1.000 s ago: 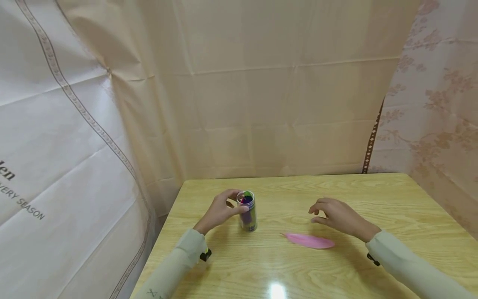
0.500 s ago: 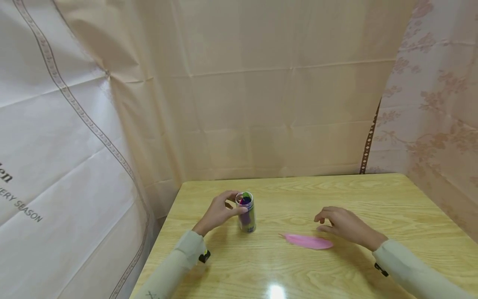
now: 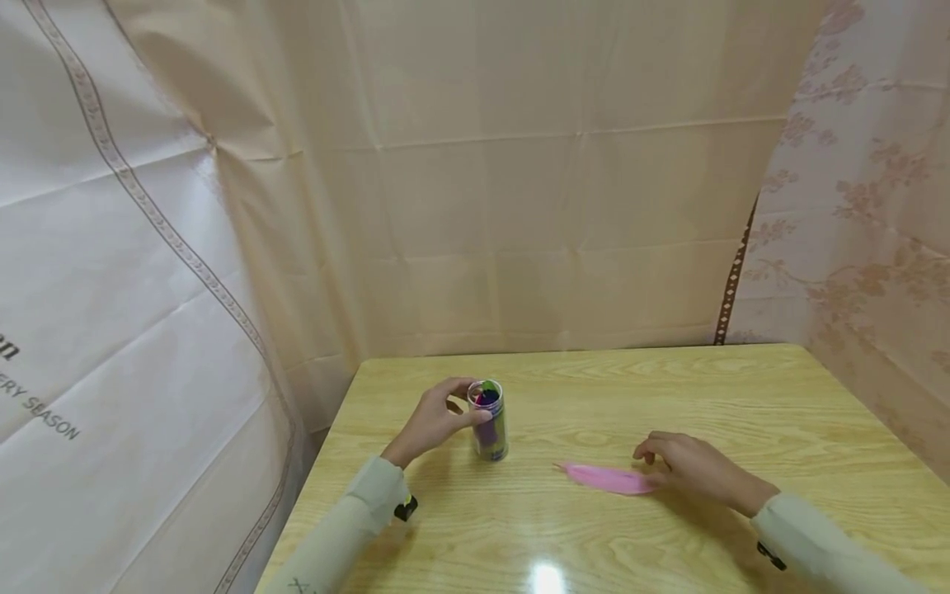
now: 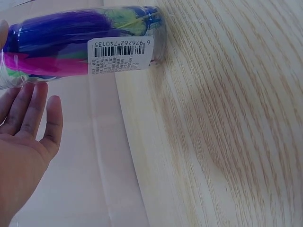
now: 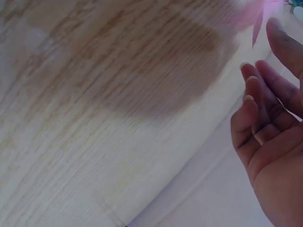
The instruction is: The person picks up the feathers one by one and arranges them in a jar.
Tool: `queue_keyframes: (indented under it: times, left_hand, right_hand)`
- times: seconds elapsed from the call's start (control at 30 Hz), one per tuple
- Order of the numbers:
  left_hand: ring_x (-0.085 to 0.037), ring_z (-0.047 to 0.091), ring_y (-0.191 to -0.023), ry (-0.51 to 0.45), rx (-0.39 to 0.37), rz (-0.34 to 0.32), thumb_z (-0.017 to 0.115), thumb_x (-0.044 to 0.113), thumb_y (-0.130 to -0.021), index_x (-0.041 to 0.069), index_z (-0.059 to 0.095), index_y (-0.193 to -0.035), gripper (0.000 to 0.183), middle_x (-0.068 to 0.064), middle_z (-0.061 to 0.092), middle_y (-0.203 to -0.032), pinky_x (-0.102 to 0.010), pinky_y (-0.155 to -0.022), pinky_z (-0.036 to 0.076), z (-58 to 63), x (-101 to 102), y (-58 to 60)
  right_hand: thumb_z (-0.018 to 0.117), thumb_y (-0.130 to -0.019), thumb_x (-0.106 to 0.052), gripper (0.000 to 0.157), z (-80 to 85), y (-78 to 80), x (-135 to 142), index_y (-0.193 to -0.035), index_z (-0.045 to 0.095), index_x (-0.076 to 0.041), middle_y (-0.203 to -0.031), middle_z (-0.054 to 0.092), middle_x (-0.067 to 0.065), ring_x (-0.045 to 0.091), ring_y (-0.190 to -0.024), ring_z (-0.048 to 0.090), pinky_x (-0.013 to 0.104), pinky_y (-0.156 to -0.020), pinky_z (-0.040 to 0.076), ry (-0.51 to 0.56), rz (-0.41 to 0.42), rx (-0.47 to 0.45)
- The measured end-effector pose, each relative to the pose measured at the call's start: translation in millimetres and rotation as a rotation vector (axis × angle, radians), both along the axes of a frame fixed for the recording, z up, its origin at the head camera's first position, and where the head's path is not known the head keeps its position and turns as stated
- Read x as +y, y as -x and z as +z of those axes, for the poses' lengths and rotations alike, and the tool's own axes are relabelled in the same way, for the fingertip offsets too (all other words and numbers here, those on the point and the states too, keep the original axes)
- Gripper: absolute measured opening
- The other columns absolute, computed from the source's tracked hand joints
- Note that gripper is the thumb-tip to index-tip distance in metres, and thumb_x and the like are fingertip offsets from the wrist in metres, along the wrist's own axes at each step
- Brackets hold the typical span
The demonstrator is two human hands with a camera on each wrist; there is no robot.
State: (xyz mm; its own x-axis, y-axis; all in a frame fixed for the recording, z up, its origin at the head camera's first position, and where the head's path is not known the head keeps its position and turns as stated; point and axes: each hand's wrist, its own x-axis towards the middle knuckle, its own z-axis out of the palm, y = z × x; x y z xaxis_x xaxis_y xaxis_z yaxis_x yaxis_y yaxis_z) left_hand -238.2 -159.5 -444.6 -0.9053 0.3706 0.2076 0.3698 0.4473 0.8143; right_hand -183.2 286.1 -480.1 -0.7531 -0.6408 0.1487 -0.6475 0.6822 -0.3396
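Note:
A clear plastic jar (image 3: 499, 441) stands upright on the table, packed with purple, green and pink feathers. My left hand (image 3: 436, 417) grips it near the rim, thumb in front and fingers behind. A white barcode label (image 4: 120, 54) shows on its side in the left wrist view. To the right, a single pink feather (image 3: 604, 478) lies flat on the table. My right hand (image 3: 693, 469) is at the feather's right end, its thumb over or against the tip; contact is hard to tell. In the right wrist view its thumb and loosely bent fingers (image 5: 255, 116) stand apart.
The wood-grain table (image 3: 779, 396) has its far edge against a beige cloth curtain (image 3: 579, 206). A white printed cloth (image 3: 148, 396) hangs at the left, a floral one (image 3: 876, 206) at the right.
My right hand has come down and toward me, slightly right, from above the feather to its right end. My left hand keeps its grip on the jar, which stays in place.

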Motion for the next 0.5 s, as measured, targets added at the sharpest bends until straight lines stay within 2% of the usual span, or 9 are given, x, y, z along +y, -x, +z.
queue_keyframes:
  times: [0.13, 0.23, 0.37, 0.5]
  left_hand:
    - [-0.014, 0.061, -0.109, 0.004, -0.002, 0.001, 0.082, 0.046, -0.087, 0.019, 0.061, -0.137, 0.061, 0.007, 0.066, -0.121, -0.039, -0.090, 0.054, 1.4, 0.3, 0.3]
    - [-0.014, 0.061, -0.109, 0.002, -0.007, 0.001, 0.082, 0.046, -0.087, 0.019, 0.062, -0.136, 0.060, 0.007, 0.066, -0.121, -0.038, -0.090, 0.054, 2.0, 0.9, 0.0]
    - [-0.016, 0.061, -0.110, -0.002, -0.008, -0.002, 0.082, 0.046, -0.087, 0.018, 0.062, -0.136, 0.060, 0.007, 0.067, -0.120, -0.038, -0.090, 0.054, 1.8, 1.2, -0.6]
    - [-0.018, 0.061, -0.110, -0.007, -0.007, -0.001, 0.083, 0.046, -0.087, 0.018, 0.062, -0.136, 0.060, 0.007, 0.067, -0.119, -0.038, -0.090, 0.054, 1.8, 1.0, -0.1]
  right_hand:
    - [0.082, -0.086, -0.040, 0.041, -2.8, -2.0, 0.1, -0.111, 0.074, -0.009, -0.099, 0.066, -0.008, 0.009, -0.085, 0.063, 0.030, -0.069, 0.055, 0.005, -0.006, 0.012]
    - [0.083, -0.084, -0.045, 0.039, -4.9, -3.5, -0.6, -0.103, 0.074, -0.013, -0.095, 0.063, -0.011, 0.004, -0.081, 0.057, 0.028, -0.067, 0.052, 0.011, -0.022, 0.023]
    - [0.084, -0.083, -0.045, 0.033, -8.4, -4.3, -1.7, -0.096, 0.072, -0.017, -0.090, 0.058, -0.015, 0.000, -0.078, 0.050, 0.027, -0.065, 0.049, -0.005, -0.044, 0.031]
    - [0.085, -0.085, -0.038, 0.026, -10.9, -2.8, -2.3, -0.094, 0.070, -0.019, -0.090, 0.057, -0.015, 0.000, -0.078, 0.052, 0.027, -0.066, 0.050, -0.014, -0.054, 0.025]
